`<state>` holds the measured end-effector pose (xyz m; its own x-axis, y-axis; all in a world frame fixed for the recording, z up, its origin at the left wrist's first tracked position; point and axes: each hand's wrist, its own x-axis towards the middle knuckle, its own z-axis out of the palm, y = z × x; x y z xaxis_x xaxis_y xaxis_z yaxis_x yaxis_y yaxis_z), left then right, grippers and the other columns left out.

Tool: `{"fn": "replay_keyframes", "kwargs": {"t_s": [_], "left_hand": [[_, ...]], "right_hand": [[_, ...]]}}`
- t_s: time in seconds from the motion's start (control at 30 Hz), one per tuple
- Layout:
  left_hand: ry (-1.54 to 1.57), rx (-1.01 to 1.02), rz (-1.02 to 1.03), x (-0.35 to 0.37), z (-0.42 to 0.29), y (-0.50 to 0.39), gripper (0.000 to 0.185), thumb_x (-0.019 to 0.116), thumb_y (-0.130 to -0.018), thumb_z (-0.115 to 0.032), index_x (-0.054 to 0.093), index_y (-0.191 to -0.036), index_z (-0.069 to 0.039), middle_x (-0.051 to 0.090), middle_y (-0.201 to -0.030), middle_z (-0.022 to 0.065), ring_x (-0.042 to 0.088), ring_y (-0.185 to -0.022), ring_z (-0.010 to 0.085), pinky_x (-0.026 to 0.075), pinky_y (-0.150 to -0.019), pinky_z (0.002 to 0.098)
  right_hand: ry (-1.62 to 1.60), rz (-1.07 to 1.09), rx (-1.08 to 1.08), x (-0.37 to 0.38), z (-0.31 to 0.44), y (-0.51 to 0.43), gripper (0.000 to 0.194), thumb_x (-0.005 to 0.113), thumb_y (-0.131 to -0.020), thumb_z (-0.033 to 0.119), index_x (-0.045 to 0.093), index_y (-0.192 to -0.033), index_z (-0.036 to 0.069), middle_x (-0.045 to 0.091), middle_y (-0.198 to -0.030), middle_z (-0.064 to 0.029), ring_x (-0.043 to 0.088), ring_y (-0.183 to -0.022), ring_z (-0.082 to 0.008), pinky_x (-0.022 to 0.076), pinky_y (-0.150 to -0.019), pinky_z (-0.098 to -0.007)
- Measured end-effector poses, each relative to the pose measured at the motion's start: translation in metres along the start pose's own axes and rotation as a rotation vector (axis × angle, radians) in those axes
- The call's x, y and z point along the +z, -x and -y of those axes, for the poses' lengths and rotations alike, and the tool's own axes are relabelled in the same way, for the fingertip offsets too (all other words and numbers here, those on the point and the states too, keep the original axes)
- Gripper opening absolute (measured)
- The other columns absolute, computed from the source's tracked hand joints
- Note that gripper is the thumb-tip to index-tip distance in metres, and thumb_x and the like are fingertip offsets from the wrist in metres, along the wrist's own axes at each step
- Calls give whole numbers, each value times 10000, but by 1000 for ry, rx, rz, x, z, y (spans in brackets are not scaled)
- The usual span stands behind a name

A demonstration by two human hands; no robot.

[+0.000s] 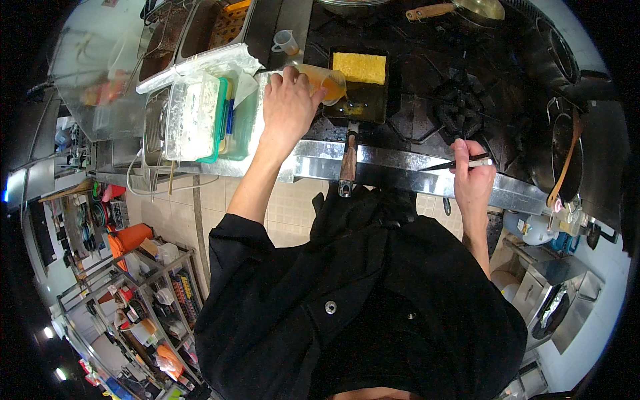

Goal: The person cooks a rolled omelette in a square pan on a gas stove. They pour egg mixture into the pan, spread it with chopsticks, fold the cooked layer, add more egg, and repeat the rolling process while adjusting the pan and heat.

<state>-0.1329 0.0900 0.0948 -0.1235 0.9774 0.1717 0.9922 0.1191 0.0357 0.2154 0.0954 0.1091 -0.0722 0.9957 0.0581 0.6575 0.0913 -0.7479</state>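
My left hand [289, 107] grips a clear jug [320, 80] of orange-yellow liquid, probably beaten egg. The jug is tilted, its mouth over the left side of a rectangular omelette pan [380, 107]. A yellow slab of cooked egg [359, 67] fills the pan's far part, and a little loose egg [351, 107] shows in the dark near part. The pan's wooden handle [349, 155] points toward me over the stove's steel front edge. My right hand [472, 167] holds dark chopsticks with pale ends [445, 165], their tips pointing left, apart from the pan.
A small plastic measuring cup [286, 42] stands beyond the jug. Left are a plastic container with a green rim [195, 117] and metal fryer baskets [167, 27]. A wooden-handled pan [475, 10] sits at the back; a wooden spoon [567, 155] rests in a pan at right.
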Motion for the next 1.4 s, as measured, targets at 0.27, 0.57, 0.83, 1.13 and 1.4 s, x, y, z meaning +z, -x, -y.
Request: {"fn": "replay_keyframes", "kwargs": {"t_s": [0.27, 0.57, 0.83, 1.13, 1.4], "left_hand": [[563, -363, 14, 18, 28, 24, 508, 536, -1010, -433, 691, -1064, 48, 623, -1173, 266, 606, -1056, 439, 463, -943, 471], [996, -989, -159, 89, 96, 120, 627, 452, -1044, -517, 642, -1116, 76, 667, -978, 133, 593, -867, 193, 482, -820, 336], [956, -1122, -286, 162, 104, 159, 675, 483, -1025, -548, 581, -1253, 80, 663, -1169, 299, 631, -1137, 418, 460, -990, 441], [1177, -975, -493, 99, 4, 168, 436, 424, -1092, -384, 569, -1251, -4, 637, -1004, 127, 618, -851, 205, 509, -763, 353], [1843, -724, 232, 87, -91, 161, 510, 392, -1098, -444, 498, -1335, -6, 639, -874, 72, 609, -647, 131, 512, -597, 280]], "right_hand": [[67, 26, -168, 9, 10, 4, 244, 734, -933, 193, 687, -856, -34, 668, -815, -162, 656, -668, -313, 502, -619, -397], [-17, 67, -249, 4, 8, -4, 217, 742, -924, 154, 682, -838, -37, 656, -842, -143, 649, -712, -300, 507, -661, -367], [-163, 154, -251, 5, 27, -14, 113, 758, -886, 80, 724, -844, -19, 647, -837, -117, 629, -744, -217, 499, -680, -314], [254, 650, -1204, 68, 77, -53, 144, 688, -887, 138, 681, -1010, 64, 601, -986, -104, 636, -918, -286, 546, -762, -391], [397, 903, -1357, 124, 76, -75, 94, 625, -873, 141, 650, -906, 57, 577, -995, -112, 608, -975, -296, 520, -840, -411]]}}
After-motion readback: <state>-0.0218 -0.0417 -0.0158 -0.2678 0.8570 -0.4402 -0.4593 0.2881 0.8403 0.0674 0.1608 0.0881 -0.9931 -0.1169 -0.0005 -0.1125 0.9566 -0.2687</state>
